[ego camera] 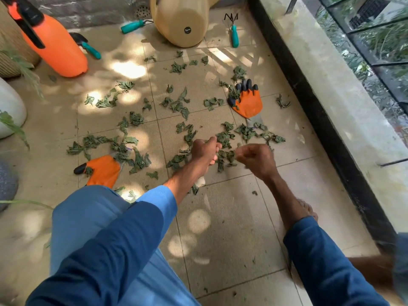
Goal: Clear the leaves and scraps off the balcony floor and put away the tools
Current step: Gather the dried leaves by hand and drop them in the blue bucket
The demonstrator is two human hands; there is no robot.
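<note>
Barely begun, I judge: leaves strewn mid-frame, orange glove centre-right, teal-handled tools along top not yet put away. Left hand, right hand curled, blurred; contents I cannot tell.

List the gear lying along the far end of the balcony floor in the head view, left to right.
orange sprayer → black-bladed trowel → teal-handled tool → beige watering can → teal-handled hand rake
</note>
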